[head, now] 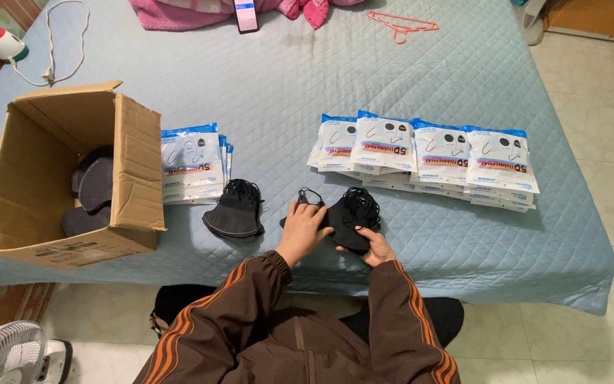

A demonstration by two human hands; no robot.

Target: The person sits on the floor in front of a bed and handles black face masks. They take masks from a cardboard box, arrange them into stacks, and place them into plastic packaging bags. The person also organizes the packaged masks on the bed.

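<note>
Now: both hands on the black mask stack (pixel 349 217), dead ahead.
I see left hand (pixel 303 229) flat on top, right hand (pixel 372 245) cupping its near-right edge; long axis runs away from me.

Soft, even indoor light falls from above on the quilted blue bed (pixel 421 78), bright enough to show the stitching, with only faint shadows under the cardboard box (pixel 51 213) and the packets (pixel 435 153). The packets' glossy plastic carries mild glare. Focus is sharp throughout, though the wide lens bends the bed's edges outward near the corners.
</note>
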